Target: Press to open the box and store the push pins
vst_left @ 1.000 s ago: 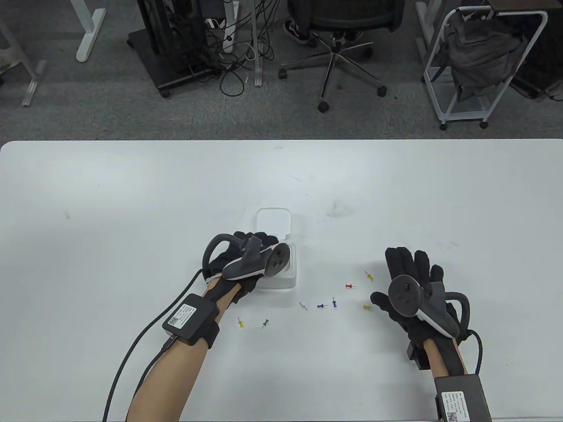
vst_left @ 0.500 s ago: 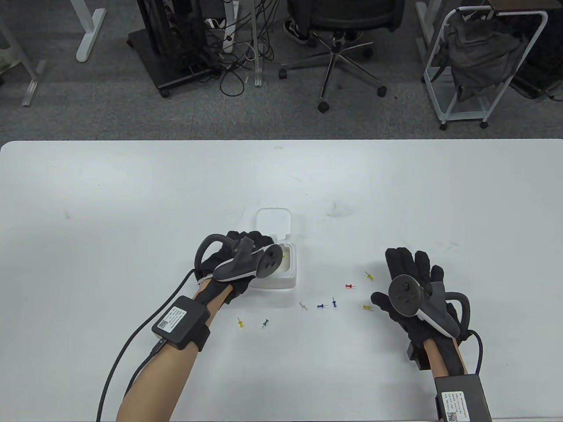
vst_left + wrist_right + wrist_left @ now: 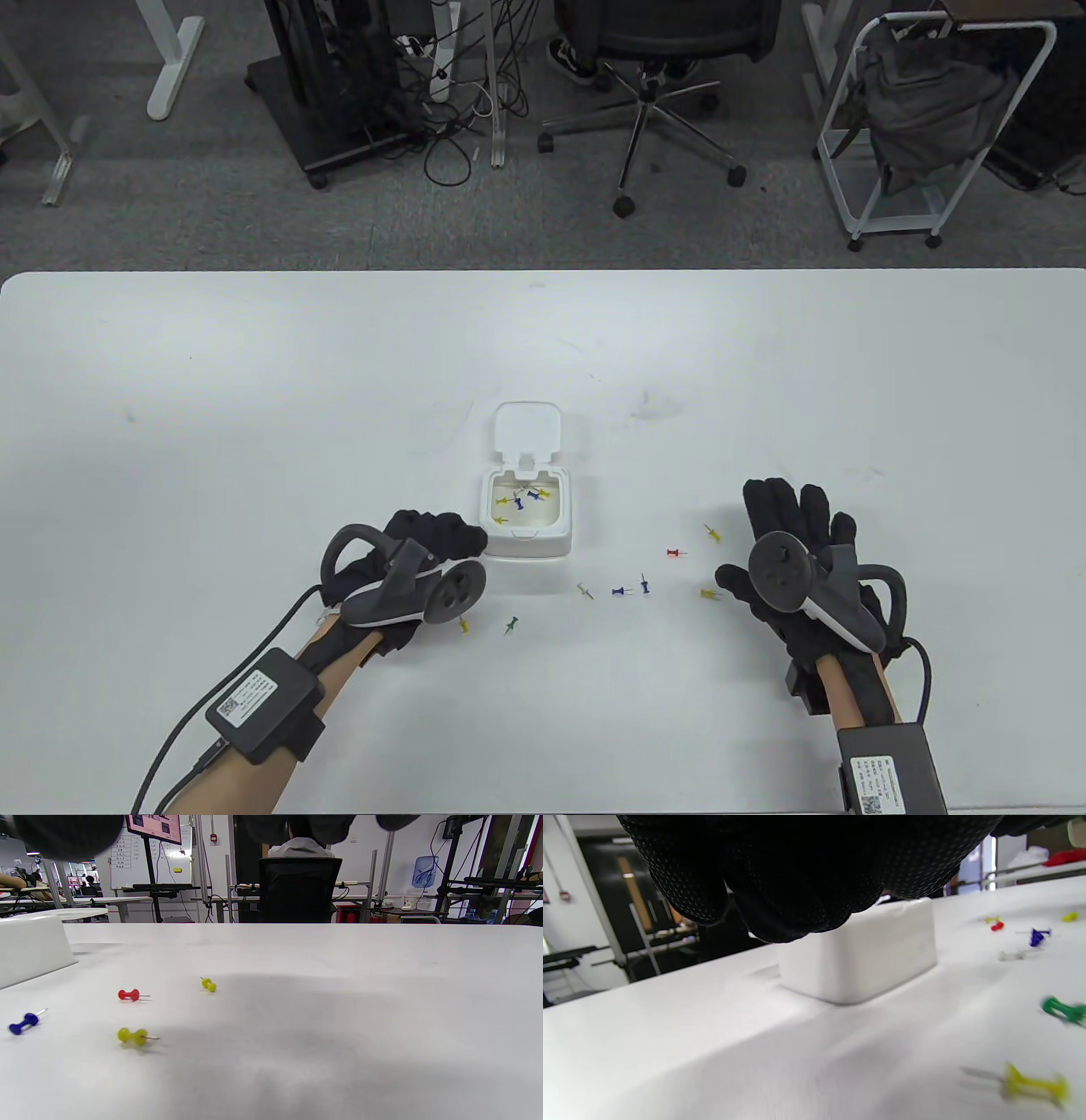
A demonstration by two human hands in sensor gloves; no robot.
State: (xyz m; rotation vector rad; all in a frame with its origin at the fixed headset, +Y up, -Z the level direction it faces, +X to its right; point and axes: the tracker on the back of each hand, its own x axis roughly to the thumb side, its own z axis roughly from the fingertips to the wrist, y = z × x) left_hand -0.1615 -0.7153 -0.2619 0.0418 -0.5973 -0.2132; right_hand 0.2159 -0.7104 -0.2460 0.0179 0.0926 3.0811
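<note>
Several coloured plastic push pins (image 3: 519,499) lie inside the open small white plastic box (image 3: 560,518) mid-desk; left hand (image 3: 424,552) loosely curled, grasping nothing; right hand (image 3: 793,543) flat, released.

I can't read any text here. The black wrist boxes (image 3: 264,703) (image 3: 891,774) each carry a white label with a QR code and fine print, too small for me to make out. In the right wrist view, a whiteboard (image 3: 127,861) shows rows of writing and a monitor (image 3: 153,826) shows a page, both blurred beyond reading.
</note>
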